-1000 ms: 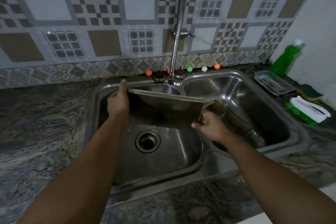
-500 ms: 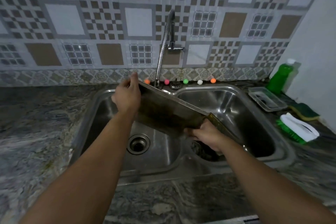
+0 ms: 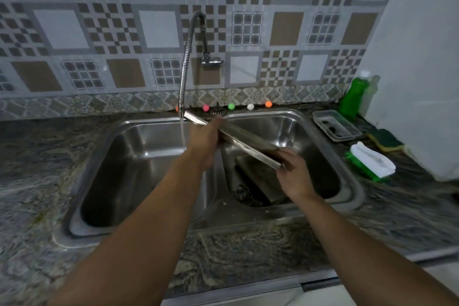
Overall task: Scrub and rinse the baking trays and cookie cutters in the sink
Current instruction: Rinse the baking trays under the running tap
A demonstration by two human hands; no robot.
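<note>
- The left hand [image 3: 205, 143] grips the far upper end of a baking tray [image 3: 238, 140], fingers curled over its rim; the right hand [image 3: 293, 174] pinches the near lower corner. Both are closed on the tray, which hangs tilted over the divider of the double sink [image 3: 347, 181].
- Step in hand, as I judge it: rinsing — a thin stream of water [image 3: 182, 131] falls from the hose tap [image 3: 185, 62] just past the tray's upper end, into the left basin.
- The next move likely calls for sliding the tray left under the stream, or setting it down and fetching a scrubber.
- A second tray [image 3: 258, 181] leans in the right basin below, beside a dark clump I cannot identify; cookie cutters are not clearly seen.
- Edges: the tray's top corner sits close to the tap's nozzle — a knock is possible.
- Open room: the left basin looks free; on the tabletop [image 3: 49, 169] to the right lie a scrub brush [image 3: 372, 163], sponge [image 3: 385, 140] and soap bottle [image 3: 354, 95].
</note>
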